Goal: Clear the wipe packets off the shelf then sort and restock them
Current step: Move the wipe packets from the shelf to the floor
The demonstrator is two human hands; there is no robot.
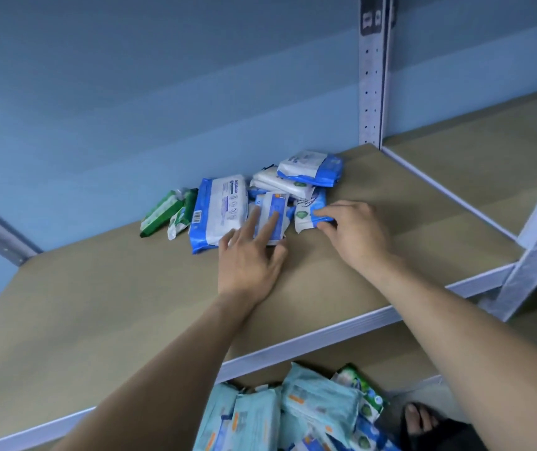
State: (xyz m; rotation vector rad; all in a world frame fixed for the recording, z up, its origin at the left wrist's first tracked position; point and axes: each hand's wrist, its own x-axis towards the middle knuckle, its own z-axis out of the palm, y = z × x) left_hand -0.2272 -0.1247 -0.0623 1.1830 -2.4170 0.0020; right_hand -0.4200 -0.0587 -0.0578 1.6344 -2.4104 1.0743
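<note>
- Packet heap point(293, 415) down below runs off the bottom edge.
- Sandalled foot point(418, 421), cut off too.
- Small packet point(278, 203) print: too blurred to read.

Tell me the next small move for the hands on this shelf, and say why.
Likely lift the right hand with the green-logo wipe packet it pinches and pull it off the shelf toward the pile of packets below. The left hand only rests straight fingers on the small blue-and-white packet, so that one isn't gripped yet.
</note>
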